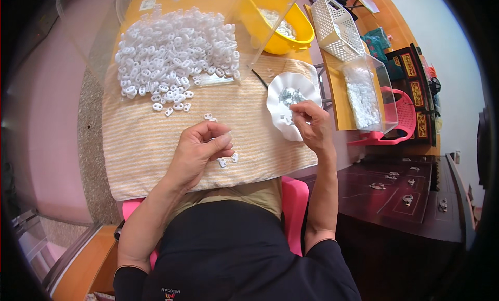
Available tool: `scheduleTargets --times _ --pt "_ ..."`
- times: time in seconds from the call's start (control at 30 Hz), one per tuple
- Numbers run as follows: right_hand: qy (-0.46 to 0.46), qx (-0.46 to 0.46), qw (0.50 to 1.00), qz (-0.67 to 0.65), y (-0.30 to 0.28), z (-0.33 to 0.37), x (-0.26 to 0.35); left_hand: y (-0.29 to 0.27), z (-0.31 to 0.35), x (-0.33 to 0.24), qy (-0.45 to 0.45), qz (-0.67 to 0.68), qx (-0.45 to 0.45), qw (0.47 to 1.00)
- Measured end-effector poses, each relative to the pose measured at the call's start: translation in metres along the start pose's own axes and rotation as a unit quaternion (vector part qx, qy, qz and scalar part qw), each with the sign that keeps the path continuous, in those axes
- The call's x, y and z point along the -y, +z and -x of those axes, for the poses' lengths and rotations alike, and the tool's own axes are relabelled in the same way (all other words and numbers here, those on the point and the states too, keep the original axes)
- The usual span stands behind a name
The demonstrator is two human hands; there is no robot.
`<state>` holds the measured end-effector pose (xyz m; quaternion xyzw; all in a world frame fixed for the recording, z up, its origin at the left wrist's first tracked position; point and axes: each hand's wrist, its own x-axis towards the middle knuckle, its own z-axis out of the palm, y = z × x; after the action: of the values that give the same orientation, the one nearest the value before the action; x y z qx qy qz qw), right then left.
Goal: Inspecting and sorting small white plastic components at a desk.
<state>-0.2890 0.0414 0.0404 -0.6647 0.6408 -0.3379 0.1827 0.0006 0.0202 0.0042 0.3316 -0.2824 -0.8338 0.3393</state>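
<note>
So, the right hand point(313, 125) is over the white wavy-edged dish point(275, 100), thumb and fingers bunched close together right by the little grey bits point(291, 96) in it. Can't tell if it's got one pinched. The left hand point(198, 151) is half curled above the striped cloth point(145, 150), thumb tip up near the index finger; can't make out anything in its grip either. A few loose white two-holed pieces point(223, 162) lie on the cloth just beside it, and there's a huge heap of the same pieces point(169, 51) farther up the table, left of the dish. Beyond the dish there's a yellow tub point(285, 47) with more whitish stuff inside.
</note>
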Motion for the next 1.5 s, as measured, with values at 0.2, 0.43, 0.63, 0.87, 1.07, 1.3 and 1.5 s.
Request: scheduleTargets --times 0.2,0.43,0.63,0.87,1.07,1.3,1.5 --pt "0.017 0.000 0.993 -0.115 0.019 0.000 0.014 -0.003 -0.001 0.005 -0.010 0.033 -0.003 0.999" --pt "0.045 0.103 0.966 -0.235 0.055 0.006 0.051 -0.001 -0.001 0.004 -0.013 0.063 -0.013 0.998" --pt "0.088 0.141 0.930 -0.327 0.078 0.008 0.065 -0.002 -0.001 0.003 -0.017 0.077 -0.011 0.997" --pt "0.106 0.139 0.913 -0.369 0.088 0.009 0.062 -0.003 -0.002 0.003 -0.014 0.083 -0.020 0.996" --pt "0.122 0.139 0.901 -0.393 0.089 0.010 0.063 -0.005 -0.003 0.005 -0.018 0.077 -0.025 0.997" --pt "0.121 0.136 0.894 -0.408 0.088 0.010 0.061 -0.005 -0.004 0.007 -0.014 0.081 -0.027 0.996" --pt "0.107 0.138 0.905 -0.388 0.090 0.011 0.059 -0.005 -0.004 0.007 -0.015 0.089 -0.031 0.995"
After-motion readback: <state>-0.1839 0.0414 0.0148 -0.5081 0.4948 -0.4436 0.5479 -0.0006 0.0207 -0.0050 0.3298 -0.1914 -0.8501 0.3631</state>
